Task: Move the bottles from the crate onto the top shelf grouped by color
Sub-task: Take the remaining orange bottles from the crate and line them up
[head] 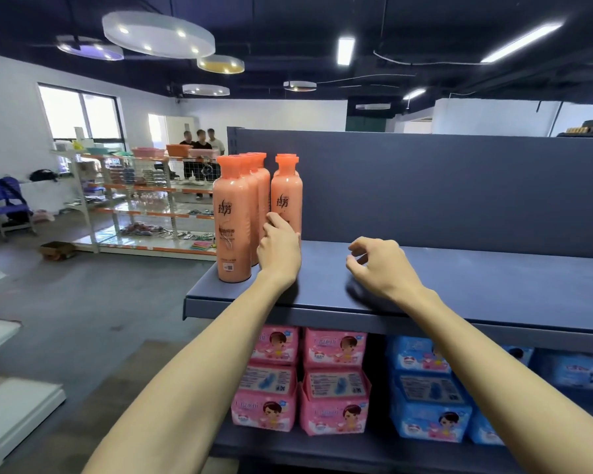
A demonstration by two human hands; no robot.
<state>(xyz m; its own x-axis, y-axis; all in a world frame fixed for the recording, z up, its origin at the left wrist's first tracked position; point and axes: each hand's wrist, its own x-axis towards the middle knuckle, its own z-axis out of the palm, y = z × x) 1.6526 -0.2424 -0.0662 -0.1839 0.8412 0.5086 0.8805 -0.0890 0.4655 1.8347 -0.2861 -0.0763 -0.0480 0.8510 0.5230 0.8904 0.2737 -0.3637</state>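
Head view, left fingers (275, 221) gripping orange bottle (286, 196) near shelf's (466, 271) left end, right fingers (357, 247) loose (empty)

Rear orange bottles (263, 189) largely hidden

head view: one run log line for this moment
left hand holds right orange bottle | right hand loose, empty, over top shelf | other orange bottles in row at left | crate not in view
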